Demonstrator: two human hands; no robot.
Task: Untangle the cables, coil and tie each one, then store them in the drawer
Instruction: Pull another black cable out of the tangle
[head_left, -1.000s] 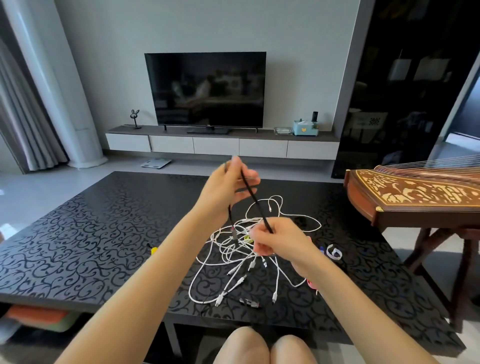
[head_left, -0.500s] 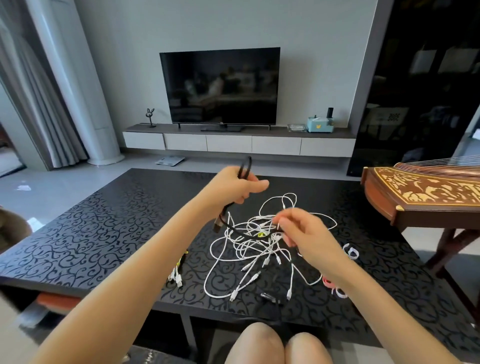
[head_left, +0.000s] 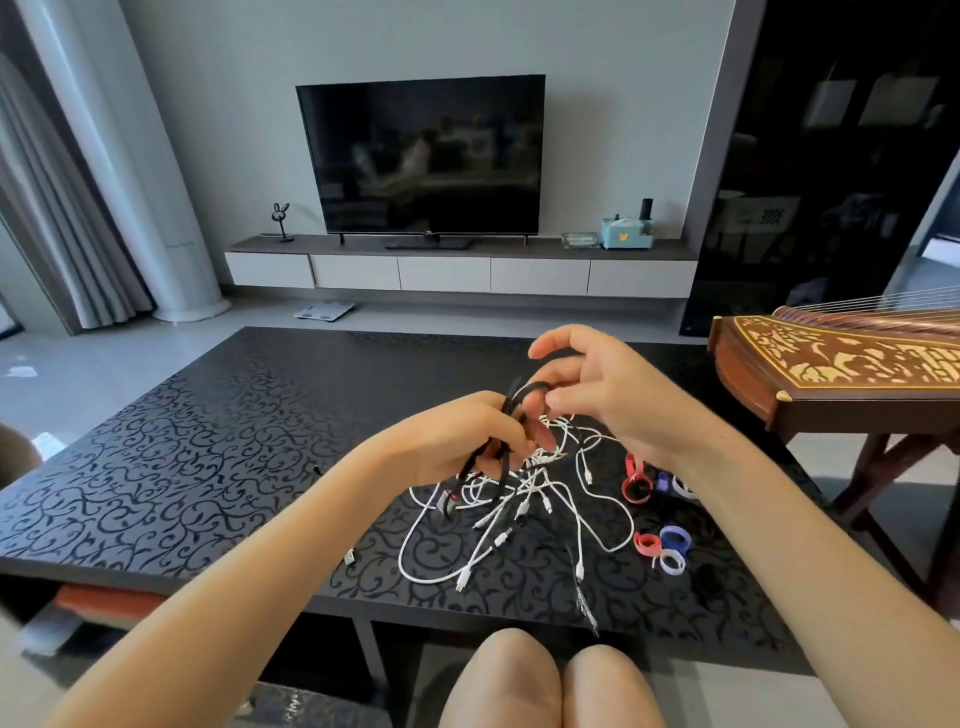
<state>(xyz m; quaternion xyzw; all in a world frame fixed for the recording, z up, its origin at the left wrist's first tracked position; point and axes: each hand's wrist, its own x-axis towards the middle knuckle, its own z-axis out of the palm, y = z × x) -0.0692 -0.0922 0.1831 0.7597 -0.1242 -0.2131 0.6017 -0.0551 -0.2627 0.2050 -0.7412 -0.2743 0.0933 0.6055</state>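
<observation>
Early days: the left grip (head_left: 467, 441) clutches a half-coiled black cable (head_left: 532, 388) above the bench (head_left: 208, 441), while the right grip (head_left: 608, 395) pinches its top loop. Beneath, the white cables (head_left: 519, 499) lie tangled (none tied), with the coloured ties (head_left: 670, 543) unused beside them.

Black cable (head_left: 530, 387): we lose its middle inside the curled left hand (head_left: 457, 441); the loop's top slips between the thumb and fingers of the right hand (head_left: 613, 400).
White cables (head_left: 519, 504): the far side of the tangle sits behind both hands; we cannot count them, and the plugs are too small to name.
Ties (head_left: 670, 543): the farther group is partly covered by the right forearm.
Stringed instrument (head_left: 831, 364): cut off by the right edge.
Knees (head_left: 550, 680): cut off by the bottom edge.
Orange item (head_left: 104, 603): mostly hidden under the table (head_left: 208, 467); we cannot tell what it is.
</observation>
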